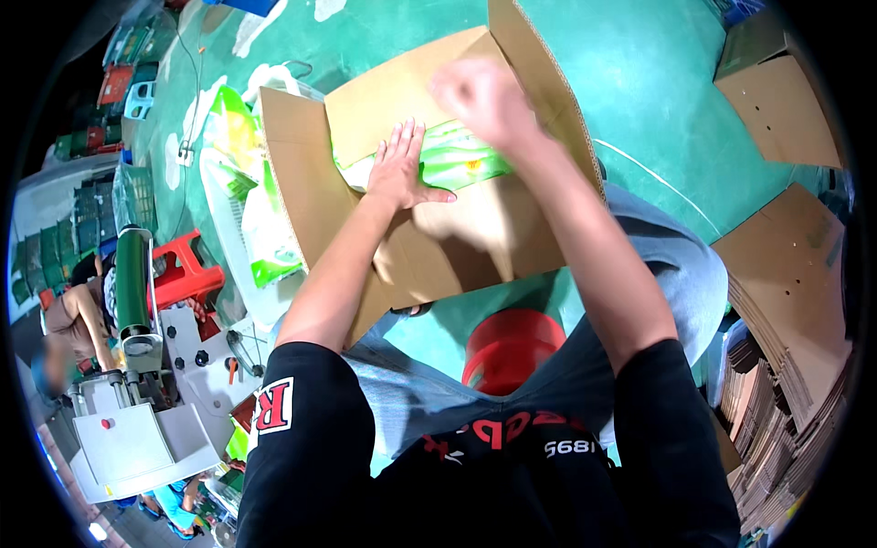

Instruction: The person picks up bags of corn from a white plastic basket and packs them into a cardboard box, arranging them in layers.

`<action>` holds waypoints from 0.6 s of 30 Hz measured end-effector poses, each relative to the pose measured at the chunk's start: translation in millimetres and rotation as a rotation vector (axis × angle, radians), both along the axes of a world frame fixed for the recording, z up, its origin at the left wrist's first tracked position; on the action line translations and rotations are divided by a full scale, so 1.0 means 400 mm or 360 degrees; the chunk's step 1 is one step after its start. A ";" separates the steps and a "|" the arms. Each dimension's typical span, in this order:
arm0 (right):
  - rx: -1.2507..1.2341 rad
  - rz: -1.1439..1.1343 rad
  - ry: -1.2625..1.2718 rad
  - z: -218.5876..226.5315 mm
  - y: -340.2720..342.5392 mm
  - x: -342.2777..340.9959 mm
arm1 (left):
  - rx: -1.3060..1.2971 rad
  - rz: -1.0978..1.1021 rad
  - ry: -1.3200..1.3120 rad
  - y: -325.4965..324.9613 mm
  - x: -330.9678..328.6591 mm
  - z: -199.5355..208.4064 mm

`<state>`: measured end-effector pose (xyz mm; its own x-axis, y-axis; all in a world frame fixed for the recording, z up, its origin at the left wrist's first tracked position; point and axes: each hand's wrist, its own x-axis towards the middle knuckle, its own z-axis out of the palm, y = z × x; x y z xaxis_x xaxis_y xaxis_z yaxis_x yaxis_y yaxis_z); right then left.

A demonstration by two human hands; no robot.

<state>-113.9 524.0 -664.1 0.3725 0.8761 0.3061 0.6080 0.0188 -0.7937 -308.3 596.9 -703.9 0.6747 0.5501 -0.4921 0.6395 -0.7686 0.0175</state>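
An open cardboard box (466, 224) stands in front of me with its flaps raised. Green and white plastic packages (461, 151) fill its opening. My left hand (399, 173) lies flat with its fingers stretched out, pressing on the packages near the left side. Above their right part is my right hand (484, 99), blurred by motion and curled like a fist, with nothing visible in it. I cannot tell whether it touches the packages.
Left of the box, a white basket (239, 239) holds more green and white packages (265, 219). A red stool (513, 352) is between my legs. Flattened cardboard (786, 283) is stacked at right. At left are a machine with a green roller (133, 283), another red stool (183, 269) and a seated person.
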 end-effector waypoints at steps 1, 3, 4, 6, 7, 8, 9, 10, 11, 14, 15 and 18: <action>0.0214 -0.0294 -0.0411 0.043 -0.004 0.062 | 0.0048 -0.0019 -0.0004 0.006 0.005 0.011; 0.0240 -0.0435 -0.0136 0.121 -0.087 0.205 | 0.0064 -0.0058 -0.0007 -0.004 0.016 0.004; 0.0124 -0.0429 0.0548 0.162 -0.139 0.274 | 0.0050 -0.0059 -0.0037 -0.006 0.021 0.000; -0.0009 -0.0346 0.0784 0.102 -0.178 0.345 | 0.0046 -0.0064 0.0035 -0.010 0.044 0.010; -0.0238 -0.0274 0.0938 0.064 -0.204 0.311 | 0.0037 -0.0052 0.0074 -0.009 0.040 0.009; -0.0470 -0.0202 0.1089 0.041 -0.227 0.276 | 0.0032 -0.0039 0.0059 -0.002 0.025 0.001; -0.0538 -0.0140 0.1354 0.045 -0.236 0.247 | 0.0015 -0.0043 0.0035 -0.001 0.028 0.000; -0.0606 -0.0062 0.1626 0.048 -0.232 0.206 | 0.0004 -0.0036 0.0020 -0.002 0.026 0.002; -0.0676 0.0015 0.1906 0.041 -0.226 0.179 | -0.0008 -0.0032 0.0012 -0.004 0.024 0.005; -0.0692 0.0005 0.1667 -0.018 -0.194 0.137 | -0.0024 -0.0046 -0.0049 -0.006 0.023 0.010; -0.0605 0.0017 0.1284 -0.050 -0.174 0.112 | -0.0017 -0.0036 -0.0067 -0.006 0.011 0.011; -0.0571 -0.0080 0.0017 -0.179 -0.089 0.024 | -0.0019 -0.0059 -0.0190 -0.008 -0.003 0.018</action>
